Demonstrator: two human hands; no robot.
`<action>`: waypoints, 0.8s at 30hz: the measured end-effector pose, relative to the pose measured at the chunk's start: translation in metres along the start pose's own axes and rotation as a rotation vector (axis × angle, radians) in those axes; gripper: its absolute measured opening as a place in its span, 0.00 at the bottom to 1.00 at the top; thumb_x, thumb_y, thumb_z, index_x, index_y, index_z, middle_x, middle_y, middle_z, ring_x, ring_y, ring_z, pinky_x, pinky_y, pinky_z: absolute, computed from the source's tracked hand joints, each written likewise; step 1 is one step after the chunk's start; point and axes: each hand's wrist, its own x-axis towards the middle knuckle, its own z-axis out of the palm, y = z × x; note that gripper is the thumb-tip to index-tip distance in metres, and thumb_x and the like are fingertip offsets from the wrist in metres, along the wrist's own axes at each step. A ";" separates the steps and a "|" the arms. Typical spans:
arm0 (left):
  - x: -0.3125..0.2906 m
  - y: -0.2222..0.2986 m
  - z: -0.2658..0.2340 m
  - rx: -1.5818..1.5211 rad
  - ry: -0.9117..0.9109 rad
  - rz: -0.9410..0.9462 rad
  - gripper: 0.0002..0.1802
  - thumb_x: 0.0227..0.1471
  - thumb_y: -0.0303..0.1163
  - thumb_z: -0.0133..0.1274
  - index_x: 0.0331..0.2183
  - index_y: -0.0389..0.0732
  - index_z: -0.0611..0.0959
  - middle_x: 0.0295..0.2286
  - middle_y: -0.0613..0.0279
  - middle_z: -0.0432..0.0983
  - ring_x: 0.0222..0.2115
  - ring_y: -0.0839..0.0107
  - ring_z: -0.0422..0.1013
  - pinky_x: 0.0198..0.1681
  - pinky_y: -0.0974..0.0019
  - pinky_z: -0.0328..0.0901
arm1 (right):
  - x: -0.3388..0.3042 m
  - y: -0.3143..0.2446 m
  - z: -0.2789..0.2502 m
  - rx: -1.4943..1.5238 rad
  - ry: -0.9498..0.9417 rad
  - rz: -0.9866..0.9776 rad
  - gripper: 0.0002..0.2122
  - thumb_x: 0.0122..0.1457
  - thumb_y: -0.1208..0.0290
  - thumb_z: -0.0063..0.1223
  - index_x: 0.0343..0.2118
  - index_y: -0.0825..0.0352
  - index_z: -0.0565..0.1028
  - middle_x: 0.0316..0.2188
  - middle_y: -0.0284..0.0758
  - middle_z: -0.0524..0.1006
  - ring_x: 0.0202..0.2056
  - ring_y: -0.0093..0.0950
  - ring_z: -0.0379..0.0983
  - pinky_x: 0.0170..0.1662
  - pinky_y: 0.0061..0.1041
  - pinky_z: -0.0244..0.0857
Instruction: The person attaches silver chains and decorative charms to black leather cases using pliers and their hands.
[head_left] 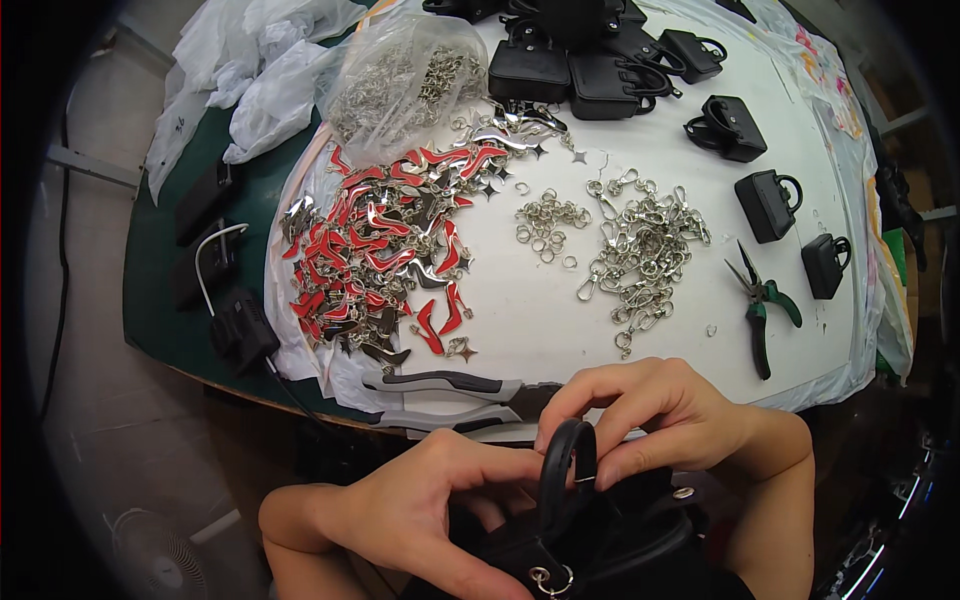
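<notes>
Close to my body, a black mini handbag (567, 465) with a curved top handle is held between both hands. My left hand (425, 510) is closed around its left side, the fingers partly hidden behind the handle. My right hand (655, 420) pinches at the handle's right side, with a small glint of metal by the fingertips; what exactly it grips there is hidden. A silver ring (550, 578) hangs at the lower end of the handle. Just beyond the hands lie large grey-handled pliers (445, 385), their jaws partly behind my right hand.
Red-and-silver shoe charms (370, 250) are heaped at the left of the white table. Jump rings (550, 220) and swivel clasps (645, 250) lie mid-table. A plastic bag of metal parts (405, 85) sits behind. Several black mini bags (530, 70) and green-handled needle-nose pliers (760, 310) lie back and right.
</notes>
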 end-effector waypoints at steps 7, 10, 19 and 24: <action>0.004 0.020 -0.003 0.045 -0.056 -0.245 0.45 0.24 0.31 0.77 0.48 0.26 0.76 0.42 0.57 0.77 0.39 0.76 0.71 0.40 0.74 0.64 | -0.001 0.006 0.003 -0.044 0.009 -0.030 0.06 0.55 0.74 0.62 0.33 0.70 0.82 0.46 0.39 0.75 0.45 0.28 0.73 0.48 0.25 0.65; 0.006 0.027 -0.002 0.013 -0.053 -0.289 0.42 0.28 0.29 0.75 0.49 0.26 0.77 0.42 0.58 0.77 0.38 0.77 0.71 0.38 0.74 0.65 | -0.002 0.007 0.004 -0.096 0.042 -0.057 0.05 0.53 0.75 0.64 0.31 0.70 0.83 0.44 0.42 0.76 0.43 0.31 0.74 0.46 0.28 0.65; 0.003 -0.002 -0.025 0.151 -0.222 0.051 0.48 0.30 0.28 0.77 0.53 0.22 0.72 0.40 0.50 0.79 0.39 0.75 0.73 0.43 0.72 0.66 | -0.003 0.016 0.007 -0.166 0.094 -0.121 0.06 0.49 0.75 0.66 0.30 0.68 0.84 0.41 0.44 0.79 0.40 0.33 0.74 0.45 0.30 0.64; 0.004 0.008 -0.024 0.166 -0.220 -0.024 0.47 0.30 0.28 0.77 0.52 0.22 0.72 0.40 0.51 0.79 0.35 0.78 0.72 0.39 0.74 0.66 | -0.002 0.017 0.007 -0.193 0.104 -0.148 0.06 0.48 0.74 0.67 0.31 0.68 0.84 0.40 0.43 0.80 0.40 0.33 0.74 0.45 0.30 0.64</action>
